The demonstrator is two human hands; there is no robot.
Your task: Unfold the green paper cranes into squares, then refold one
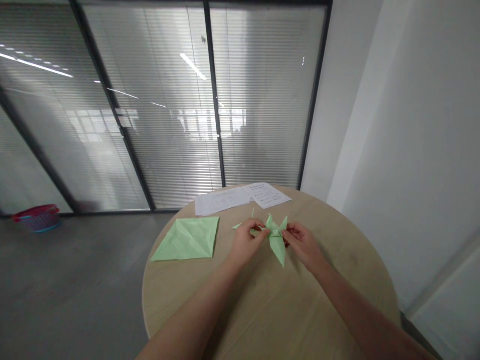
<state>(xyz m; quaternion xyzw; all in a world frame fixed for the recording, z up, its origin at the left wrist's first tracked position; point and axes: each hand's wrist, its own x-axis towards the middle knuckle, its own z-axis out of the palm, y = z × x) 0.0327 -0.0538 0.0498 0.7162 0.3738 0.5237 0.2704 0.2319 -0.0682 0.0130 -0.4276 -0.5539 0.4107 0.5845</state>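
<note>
A folded light-green paper crane (pixel 277 245) is held between my two hands above the round table (pixel 270 310). My left hand (pixel 247 241) pinches its left side with thumb and fingers. On the other side, my right hand (pixel 303 244) grips a pointed part of the crane near the top right. One long flap hangs down toward me, and two narrow points stick up. Behind my left hand lies another small green folded paper piece (pixel 237 226), mostly hidden by the fingers. To the left, a creased green paper sheet (pixel 189 239) lies flat.
Printed white paper sheets (pixel 266 195) lie at the table's far edge. Beyond stands a glass partition with blinds (pixel 180 100). A white wall (pixel 405 150) rises close on the right. On the grey floor at far left sits a red and blue basket (pixel 39 218).
</note>
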